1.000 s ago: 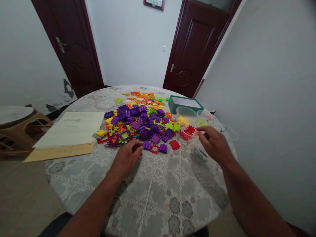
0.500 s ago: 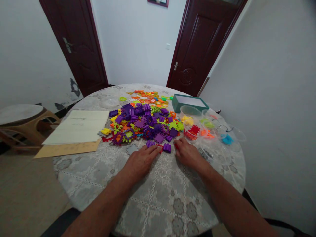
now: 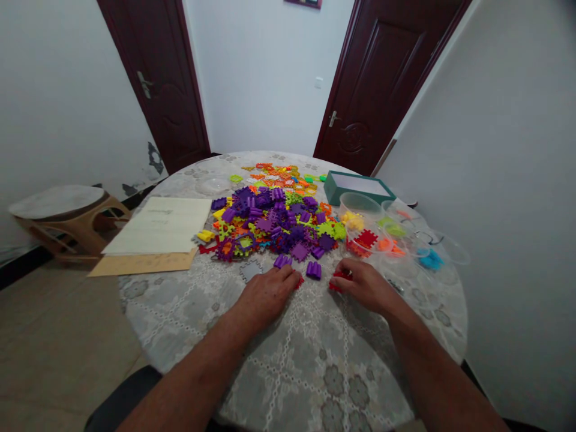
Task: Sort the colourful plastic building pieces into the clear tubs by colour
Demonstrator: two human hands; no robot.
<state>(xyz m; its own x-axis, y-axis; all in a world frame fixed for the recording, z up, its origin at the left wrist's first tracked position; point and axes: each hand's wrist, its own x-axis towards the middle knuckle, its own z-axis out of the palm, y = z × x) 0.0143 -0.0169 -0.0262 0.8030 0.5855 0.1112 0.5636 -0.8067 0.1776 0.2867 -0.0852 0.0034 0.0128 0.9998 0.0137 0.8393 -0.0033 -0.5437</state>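
My left hand [image 3: 270, 294] rests palm down on the table, its fingertips closed on a small red toothed plastic piece [image 3: 299, 281]. In my right hand [image 3: 366, 283], thumb and fingers pinch another red toothed piece [image 3: 338, 283] at the tabletop. A ribbed purple block [image 3: 314, 270] lies between the hands, touched by neither. Just beyond my left fingertips is a second ribbed purple block [image 3: 282, 261]. A flat grey toothed plate [image 3: 251, 271] lies left of that hand. Past both hands spreads a heap of purple, yellow, green and orange building pieces [image 3: 265, 225].
Clear plastic tubs [image 3: 360, 204] with sorted yellow, red, orange and blue pieces stand at the right. Behind them sits a green box [image 3: 357, 187]. Paper sheets [image 3: 155, 225] lie at the left over a brown envelope [image 3: 144, 264]. A wooden stool [image 3: 76, 222] stands beyond the table.
The view has shifted, so the scene sits further right. My right hand has drawn a little away from the purple block, and its red piece shows more. My left hand stays by its red piece.
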